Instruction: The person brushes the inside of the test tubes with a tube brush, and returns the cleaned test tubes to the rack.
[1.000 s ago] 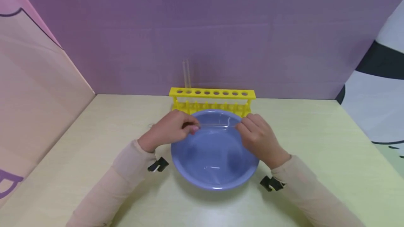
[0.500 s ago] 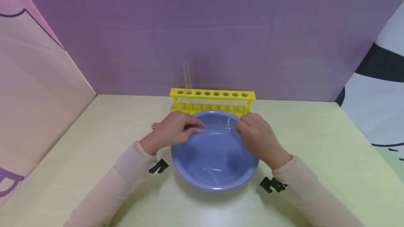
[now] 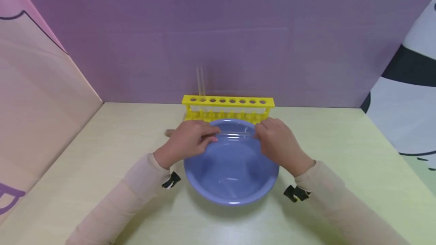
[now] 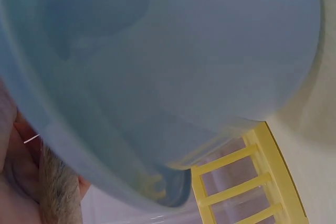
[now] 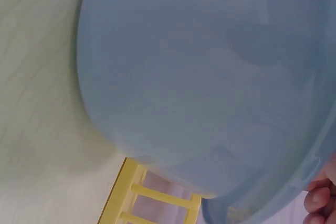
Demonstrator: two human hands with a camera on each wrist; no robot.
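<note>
Over a blue basin point(image 3: 231, 169), a clear glass test tube point(image 3: 235, 134) lies level between both hands in the head view. My right hand point(image 3: 279, 143) grips its right end with curled fingers. My left hand point(image 3: 189, 139) pinches a bristly brush near the tube's left end, fingers and thumb bent. The brush's brownish tip point(image 3: 168, 132) pokes out behind that hand; its bristles point(image 4: 59, 187) show along the palm in the left wrist view. How far the brush reaches into the tube is hidden by the fingers. Only a few right fingers point(image 5: 317, 200) show in the right wrist view.
Behind the basin stands a yellow test tube rack point(image 3: 228, 101) with a row of holes. Another clear tube point(image 3: 201, 82) stands upright in it, toward the left. A purple backdrop point(image 3: 231, 41) rises at the table's point(image 3: 340, 154) far edge.
My left hand has shifted slightly to the right, and the brush tip behind it shows more clearly. The right hand has risen a little with the tube. Basin and rack stay put.
</note>
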